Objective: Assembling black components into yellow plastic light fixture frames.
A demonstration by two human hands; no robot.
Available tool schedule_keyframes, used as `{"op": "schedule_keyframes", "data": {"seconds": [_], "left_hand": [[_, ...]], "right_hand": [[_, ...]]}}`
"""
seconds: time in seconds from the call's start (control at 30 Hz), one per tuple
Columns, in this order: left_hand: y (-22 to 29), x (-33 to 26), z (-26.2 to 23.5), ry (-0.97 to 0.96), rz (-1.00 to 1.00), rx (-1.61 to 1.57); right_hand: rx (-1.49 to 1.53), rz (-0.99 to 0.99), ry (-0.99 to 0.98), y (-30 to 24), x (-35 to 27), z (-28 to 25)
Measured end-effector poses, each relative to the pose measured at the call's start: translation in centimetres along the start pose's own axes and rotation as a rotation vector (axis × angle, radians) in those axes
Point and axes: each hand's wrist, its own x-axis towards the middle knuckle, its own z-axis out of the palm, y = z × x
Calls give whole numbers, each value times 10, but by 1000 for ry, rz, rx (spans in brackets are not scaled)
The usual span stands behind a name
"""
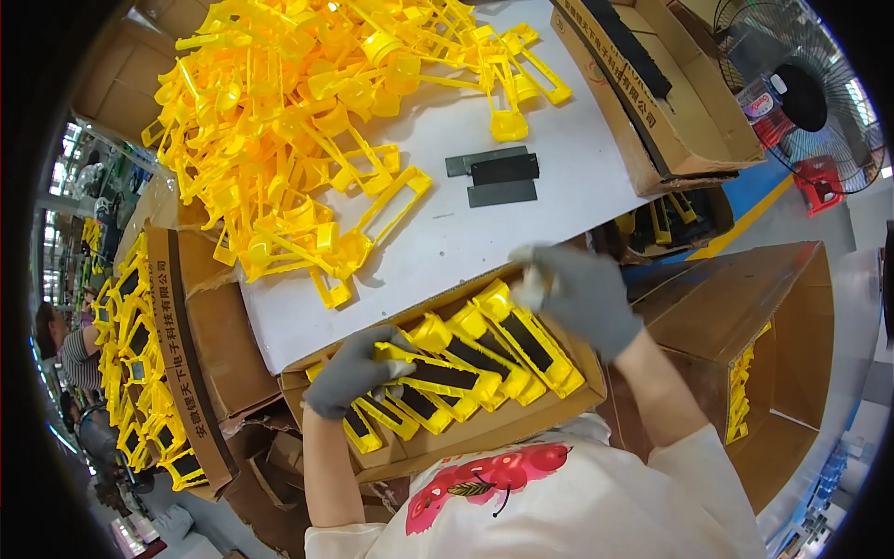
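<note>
My left hand (358, 373), in a grey glove, is closed on the end of a yellow plastic frame with a black strip (436, 374). That frame lies slanted over others of its kind in an open cardboard box (559, 410) in front of me. Just above the box's far right side is my right hand (577, 293), also gloved in grey. Motion smears its fingers, so any hold is hidden. Closest to it stands another yellow frame with a black strip (528, 340), tilted in the row. On the white table (410, 270) lie several flat black strips (505, 169).
A large heap of bare yellow frames (279, 121) covers the table's far left. Cartons stand around: one with finished-looking frames (140, 363) at left, one with black strips (661, 84) at far right, another open carton (782, 373) at right. A fan (801, 98) stands beyond.
</note>
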Motion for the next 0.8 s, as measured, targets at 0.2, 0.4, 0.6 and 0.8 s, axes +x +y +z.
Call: {"op": "schedule_keyframes", "data": {"seconds": [0.2,0.4,0.6,0.8], "left_hand": [[31,15,20,546,413,1063],[66,59,-47,1102,635,1160],[30,99,-71,1092,579,1336],[31,110,-47,849,228,1172]], "right_hand": [[-363,-85,82,50,84,-4],[-736,118,60,46,115,10],[-570,-32,104,55,109,5],[-328,-71,135,71,82,6]]}}
